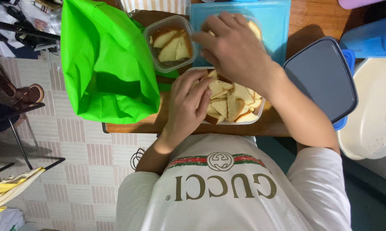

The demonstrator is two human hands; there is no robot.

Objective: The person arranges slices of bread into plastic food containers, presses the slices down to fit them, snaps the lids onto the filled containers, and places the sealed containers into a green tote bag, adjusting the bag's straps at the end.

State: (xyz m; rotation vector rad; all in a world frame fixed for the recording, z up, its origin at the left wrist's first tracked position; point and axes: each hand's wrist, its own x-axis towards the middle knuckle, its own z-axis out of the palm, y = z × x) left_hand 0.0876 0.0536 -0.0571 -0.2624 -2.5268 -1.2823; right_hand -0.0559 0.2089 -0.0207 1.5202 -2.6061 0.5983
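Golden-crusted cake slices (pixel 227 102) heaped in clear tub (pixel 255 117); left hand (pixel 188 105) pinching one slice, right hand (pixel 233 47) just above tub, grasp unclear

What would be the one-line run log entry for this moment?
left hand: on bread slices in clear plastic container | right hand: above small clear tub, contents of grip unclear | bright green cloth bag: beside

A wooden table (pixel 313 19) stands on a striped-tile floor (pixel 73 149).
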